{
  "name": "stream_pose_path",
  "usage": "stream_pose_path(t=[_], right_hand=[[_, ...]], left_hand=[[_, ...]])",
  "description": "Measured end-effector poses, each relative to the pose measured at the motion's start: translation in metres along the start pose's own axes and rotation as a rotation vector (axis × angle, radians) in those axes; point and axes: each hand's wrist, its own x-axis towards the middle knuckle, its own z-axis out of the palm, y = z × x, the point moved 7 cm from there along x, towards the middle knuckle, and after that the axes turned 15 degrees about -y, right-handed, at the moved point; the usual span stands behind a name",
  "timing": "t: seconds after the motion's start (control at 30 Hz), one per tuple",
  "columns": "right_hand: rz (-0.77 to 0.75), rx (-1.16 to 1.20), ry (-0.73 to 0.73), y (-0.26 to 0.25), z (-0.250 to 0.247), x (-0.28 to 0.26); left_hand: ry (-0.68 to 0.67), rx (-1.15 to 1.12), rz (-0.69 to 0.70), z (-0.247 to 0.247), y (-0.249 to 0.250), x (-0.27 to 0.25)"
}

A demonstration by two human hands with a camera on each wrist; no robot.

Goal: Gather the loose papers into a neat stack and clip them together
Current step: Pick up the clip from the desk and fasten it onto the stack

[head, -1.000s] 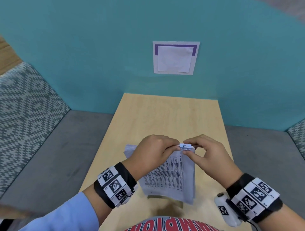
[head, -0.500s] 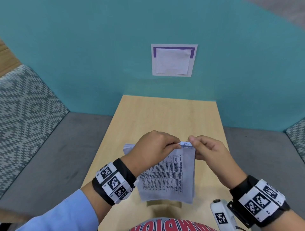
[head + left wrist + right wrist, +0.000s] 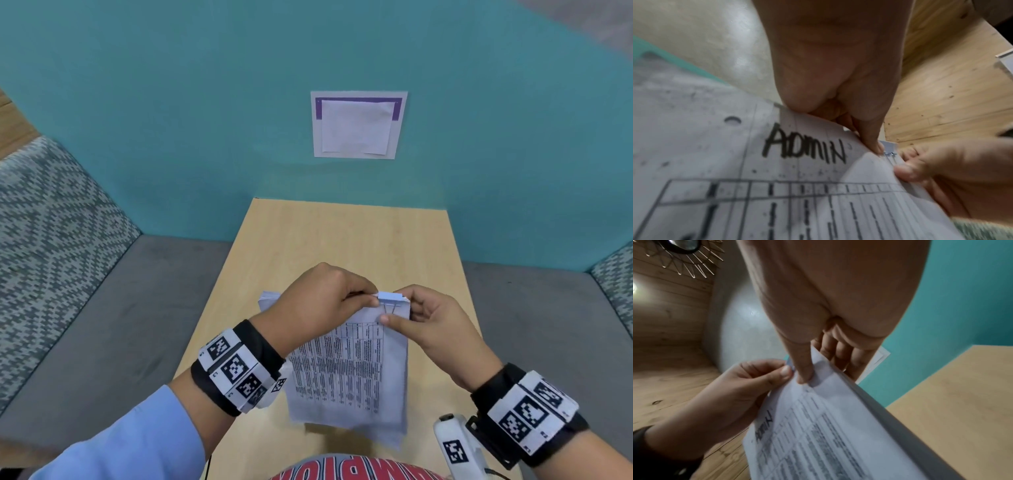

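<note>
A stack of printed papers is held tilted above the wooden table. A pale blue binder clip sits on the stack's top edge near the right corner, its wire handle lying flat on the front sheet. My left hand pinches the top edge just left of the clip, thumb on the front page. My right hand pinches the right corner, its thumb at the tip of the wire handle and its fingers behind the sheets.
A teal wall with a pinned notice closes the table's far end. Grey bench seats run along both sides, with patterned cushions behind them. The table's far half is bare wood.
The clip's front wire handle has folded down flat onto the top sheet. My right thumb has slid from the clip's top down to the handle's tip. The left hand keeps its pinch.
</note>
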Motion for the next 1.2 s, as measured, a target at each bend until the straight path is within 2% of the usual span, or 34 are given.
stream_pose_path(t=[0.13, 0.2, 0.27, 0.33, 0.37, 0.43, 0.5, 0.6, 0.63, 0.7, 0.77, 0.87, 0.93, 1.03, 1.13, 1.2], right_hand=[[0.064, -0.025, -0.093, 0.013, 0.004, -0.009], [0.083, 0.002, -0.090, 0.020, 0.004, -0.015], [0.059, 0.030, -0.051, 0.020, 0.000, -0.015], [0.038, 0.064, -0.019, 0.018, -0.008, -0.013], [0.032, 0.098, -0.007, 0.018, -0.013, -0.011], [0.030, 0.203, 0.029, 0.020, -0.024, -0.008], [0.037, 0.324, 0.061, 0.023, -0.032, -0.004], [0.035, 0.455, 0.074, 0.026, -0.034, 0.009], [0.037, 0.481, 0.085, 0.028, -0.034, 0.015], [0.058, 0.509, 0.113, 0.036, -0.034, 0.022], [0.113, 0.528, 0.074, 0.050, -0.027, 0.023], [0.304, 0.444, -0.105, 0.086, -0.001, 0.014], [0.425, 0.385, -0.168, 0.114, 0.013, 0.005], [0.508, 0.395, -0.133, 0.153, 0.018, -0.002], [0.550, 0.364, -0.016, 0.197, 0.012, 0.001], [0.596, 0.306, 0.060, 0.227, 0.008, 0.004]], left_hand=[[0.027, -0.155, -0.013, -0.020, -0.001, 0.003], [-0.016, -0.207, -0.024, -0.026, -0.004, 0.004], [-0.113, -0.209, -0.094, -0.030, -0.020, -0.001], [-0.156, -0.239, -0.221, -0.034, -0.051, -0.014], [-0.127, -0.333, -0.278, -0.035, -0.071, -0.024], [-0.009, -0.682, -0.313, -0.029, -0.107, -0.045], [0.015, -0.931, -0.293, -0.002, -0.129, -0.058], [-0.131, -1.143, -0.237, 0.061, -0.120, -0.059], [-0.129, -1.231, -0.243, 0.079, -0.115, -0.057], [-0.028, -1.324, -0.305, 0.107, -0.121, -0.053], [0.100, -1.332, -0.380, 0.121, -0.132, -0.051], [0.171, -1.314, -0.455, 0.130, -0.145, -0.049], [0.181, -1.251, -0.505, 0.134, -0.155, -0.049], [0.058, -1.190, -0.619, 0.162, -0.176, -0.050], [-0.107, -1.208, -0.810, 0.205, -0.191, -0.060], [-0.197, -1.190, -0.878, 0.231, -0.198, -0.065]])
